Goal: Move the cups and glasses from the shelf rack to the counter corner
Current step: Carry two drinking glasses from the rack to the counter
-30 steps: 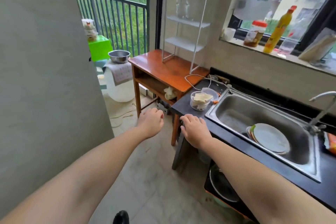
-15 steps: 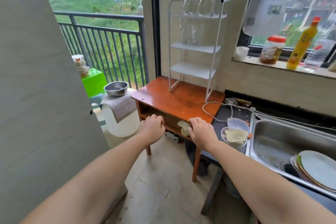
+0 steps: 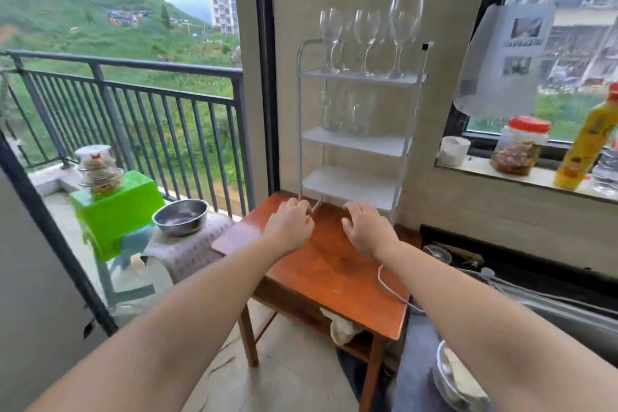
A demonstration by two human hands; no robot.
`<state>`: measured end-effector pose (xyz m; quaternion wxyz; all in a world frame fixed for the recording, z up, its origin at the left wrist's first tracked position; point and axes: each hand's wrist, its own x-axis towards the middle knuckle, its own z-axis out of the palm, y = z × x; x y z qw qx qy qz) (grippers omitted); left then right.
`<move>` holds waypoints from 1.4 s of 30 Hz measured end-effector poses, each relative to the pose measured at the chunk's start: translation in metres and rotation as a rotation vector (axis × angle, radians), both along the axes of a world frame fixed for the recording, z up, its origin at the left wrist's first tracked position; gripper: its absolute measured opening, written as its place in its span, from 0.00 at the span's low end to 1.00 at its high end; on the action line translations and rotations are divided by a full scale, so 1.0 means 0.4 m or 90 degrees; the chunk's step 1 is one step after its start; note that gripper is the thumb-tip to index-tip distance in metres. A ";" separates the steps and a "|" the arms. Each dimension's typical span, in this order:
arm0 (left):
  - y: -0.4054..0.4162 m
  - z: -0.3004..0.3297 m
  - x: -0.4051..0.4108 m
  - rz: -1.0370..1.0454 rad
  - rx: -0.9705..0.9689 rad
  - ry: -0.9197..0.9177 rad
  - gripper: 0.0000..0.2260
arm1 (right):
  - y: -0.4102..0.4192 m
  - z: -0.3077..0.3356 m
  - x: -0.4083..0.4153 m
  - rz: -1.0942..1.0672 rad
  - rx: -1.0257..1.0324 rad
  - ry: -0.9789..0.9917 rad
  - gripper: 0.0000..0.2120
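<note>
A white wire shelf rack point(image 3: 359, 142) stands on a brown wooden table point(image 3: 321, 264) against the wall. Three wine glasses point(image 3: 368, 33) stand upright on its top shelf. Clear glass cups point(image 3: 347, 112) sit on the second shelf; the two lower shelves hold nothing. My left hand point(image 3: 289, 226) and right hand point(image 3: 366, 227) hover over the table just in front of the rack's feet, fingers loosely curled, holding nothing. The dark counter point(image 3: 521, 281) begins right of the table.
A white cable point(image 3: 389, 288) trails across the table's right side. On the window sill stand a white cup point(image 3: 453, 150), a red-lidded jar point(image 3: 521, 145) and a yellow bottle point(image 3: 585, 144). A steel bowl point(image 3: 180, 217) and green box point(image 3: 117, 207) stand left by the balcony railing.
I have stepped closer to the rack and my view has lifted. Both hands moved forward from the table's front edge to just before the rack's feet.
</note>
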<state>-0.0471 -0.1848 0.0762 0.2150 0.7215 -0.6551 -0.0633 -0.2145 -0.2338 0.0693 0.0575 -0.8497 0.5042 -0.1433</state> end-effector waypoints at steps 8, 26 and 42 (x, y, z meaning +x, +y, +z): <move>-0.299 0.075 0.066 -0.017 -0.020 0.101 0.16 | -0.276 0.111 0.073 -0.027 -0.017 -0.050 0.21; -0.761 0.210 0.113 -0.022 -0.015 0.451 0.21 | -0.612 0.215 0.236 -0.299 0.002 -0.474 0.17; -0.738 0.243 0.069 -0.012 0.034 0.810 0.20 | -0.579 0.269 0.183 -0.294 0.123 -0.815 0.17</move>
